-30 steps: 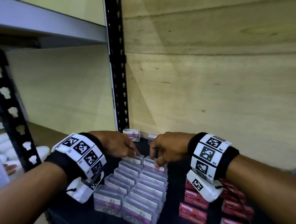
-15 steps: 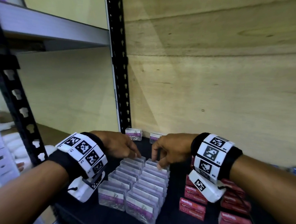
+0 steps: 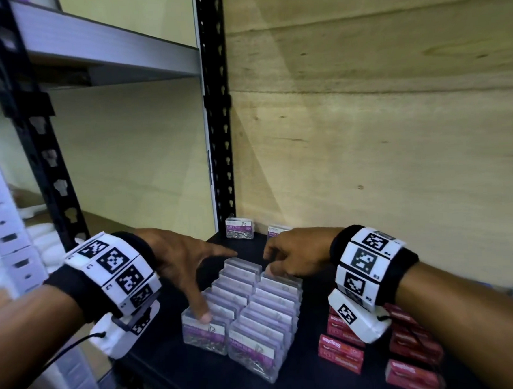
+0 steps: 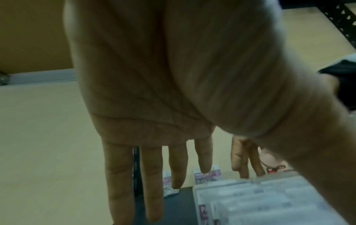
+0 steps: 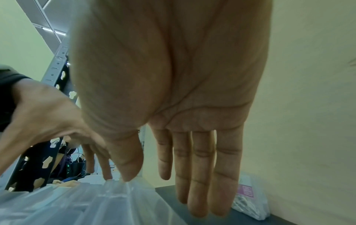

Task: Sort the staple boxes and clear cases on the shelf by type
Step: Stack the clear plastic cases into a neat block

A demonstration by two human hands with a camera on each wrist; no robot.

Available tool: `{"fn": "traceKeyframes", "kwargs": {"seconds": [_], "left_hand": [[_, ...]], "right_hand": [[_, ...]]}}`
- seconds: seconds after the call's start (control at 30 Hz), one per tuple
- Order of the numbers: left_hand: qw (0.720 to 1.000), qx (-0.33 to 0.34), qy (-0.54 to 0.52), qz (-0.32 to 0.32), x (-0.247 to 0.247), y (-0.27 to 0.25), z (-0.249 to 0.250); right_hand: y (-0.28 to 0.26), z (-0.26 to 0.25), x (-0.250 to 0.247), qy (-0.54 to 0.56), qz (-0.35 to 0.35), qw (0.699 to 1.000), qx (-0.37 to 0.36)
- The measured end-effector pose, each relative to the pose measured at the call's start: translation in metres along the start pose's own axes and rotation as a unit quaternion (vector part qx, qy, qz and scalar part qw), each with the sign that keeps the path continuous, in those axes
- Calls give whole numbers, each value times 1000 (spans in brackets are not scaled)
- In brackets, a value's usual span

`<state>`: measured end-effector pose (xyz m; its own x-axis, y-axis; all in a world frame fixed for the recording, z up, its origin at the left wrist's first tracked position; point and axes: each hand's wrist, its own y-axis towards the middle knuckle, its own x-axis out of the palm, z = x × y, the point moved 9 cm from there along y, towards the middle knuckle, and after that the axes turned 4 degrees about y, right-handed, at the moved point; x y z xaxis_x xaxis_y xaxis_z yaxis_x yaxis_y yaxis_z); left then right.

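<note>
Two rows of clear cases [image 3: 250,303] holding paper clips stand upright on the black shelf [image 3: 302,372]. My left hand [image 3: 184,268] spans the left row: its thumb [image 3: 204,316] presses the front case and its straight fingers [image 4: 152,175] reach over the back end. My right hand [image 3: 295,255] hovers at the back of the right row, fingers straight, thumb tip [image 5: 129,175] touching the cases' top edges [image 5: 108,197]. Red staple boxes [image 3: 343,351] lie grouped under my right wrist. Neither hand holds anything.
Two loose clear cases [image 3: 240,227] [image 3: 277,230] stand at the back against the plywood wall [image 3: 367,157]. A black perforated upright [image 3: 220,136] rises at the back left corner. A grey shelf [image 3: 105,50] hangs above left. White items [image 3: 44,237] sit on the neighbouring shelf.
My left thumb has stretched back to the front case while the fingers stay over the row's far end. The right hand's fingers have straightened at the back of the right row.
</note>
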<state>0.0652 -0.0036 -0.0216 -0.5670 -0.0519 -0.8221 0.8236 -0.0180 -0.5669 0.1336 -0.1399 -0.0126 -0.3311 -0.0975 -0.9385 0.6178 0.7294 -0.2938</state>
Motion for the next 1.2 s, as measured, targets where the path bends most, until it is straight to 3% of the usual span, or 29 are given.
{"fn": "traceKeyframes", "kwargs": {"seconds": [0.23, 0.77, 1.2], "left_hand": [[999, -21, 50, -2, 21, 2, -12], [999, 5, 6, 40, 32, 15, -5], [999, 8, 11, 38, 31, 16, 1]], "right_hand": [[17, -20, 5, -23, -15, 1000, -11], [34, -13, 8, 0, 7, 1000, 8], [37, -8, 8, -23, 2, 999, 25]]}}
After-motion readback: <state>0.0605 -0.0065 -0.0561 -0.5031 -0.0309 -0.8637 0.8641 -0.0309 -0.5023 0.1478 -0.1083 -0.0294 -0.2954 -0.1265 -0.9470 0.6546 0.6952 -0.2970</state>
